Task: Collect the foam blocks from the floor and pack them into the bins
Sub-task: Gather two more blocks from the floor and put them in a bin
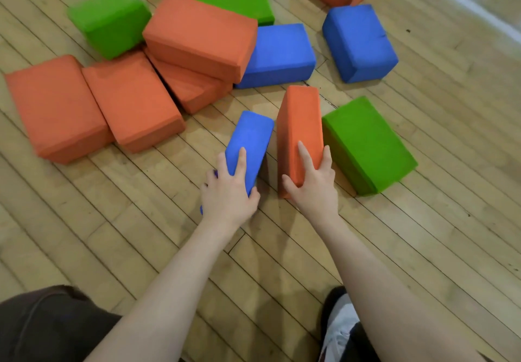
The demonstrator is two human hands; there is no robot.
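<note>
Head view: both hands are down at the wooden floor (423, 235), each clamped on its own foam block. The left hand (228, 192) grips the near end of a blue block (249, 139) standing on edge, fingers curled over its top and thumb on the right side. The right hand (313, 184) grips an orange block (300, 125), also on edge, fingers over the top, thumb on the left face. The two blocks stand just beside each other with a gap between. A green block (366, 144) lies flat just right of the orange one, near the right fingers. Farther off, more orange, green and blue blocks lie scattered and partly piled; one large orange block (200, 36) rests tilted on others. A shoe (338, 330) and dark clothing (42, 325) show at the bottom edge.
</note>
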